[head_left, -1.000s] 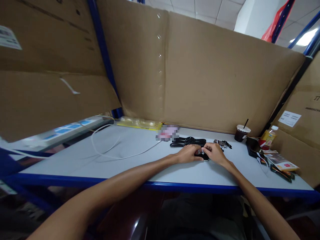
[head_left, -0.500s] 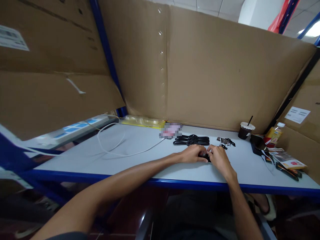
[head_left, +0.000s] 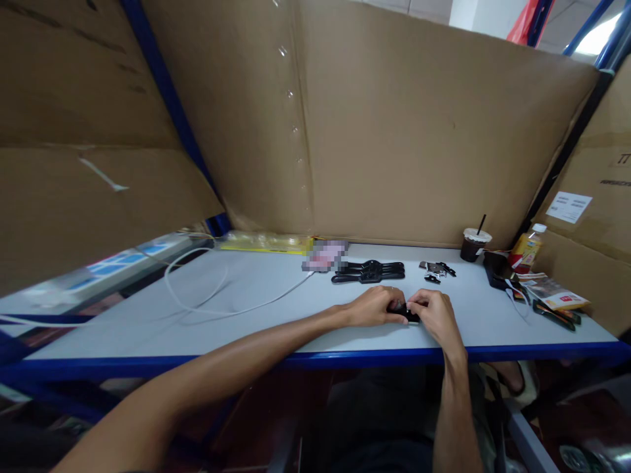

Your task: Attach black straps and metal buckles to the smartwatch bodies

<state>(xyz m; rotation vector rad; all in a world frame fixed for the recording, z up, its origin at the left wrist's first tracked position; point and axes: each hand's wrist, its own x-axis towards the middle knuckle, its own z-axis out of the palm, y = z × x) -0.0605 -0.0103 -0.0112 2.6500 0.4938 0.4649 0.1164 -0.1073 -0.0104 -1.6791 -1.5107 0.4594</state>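
Near the front edge of the light tabletop, my left hand (head_left: 378,307) is closed round a small black part (head_left: 410,316) lying low over the surface. My right hand (head_left: 434,310) is pinched at the right end of that part; whether something tiny is between its fingertips is too small to tell. Just behind my hands lies a row of long black pieces (head_left: 372,271), side by side. Several small black and metallic parts (head_left: 436,269) are scattered behind my right hand.
A white cable (head_left: 256,307) curves over the table (head_left: 148,315) to a blurred pink item (head_left: 325,255). Yellow-edged clear packaging (head_left: 266,242) lies at the back. To the right are a dark drink cup (head_left: 472,248), a bottle (head_left: 530,249), a black tray (head_left: 497,270) and packets (head_left: 555,291).
The camera view has turned a little to the right. Both hands stay at the black part, more of which shows between them, and my right hand's fingers have shifted slightly on it.
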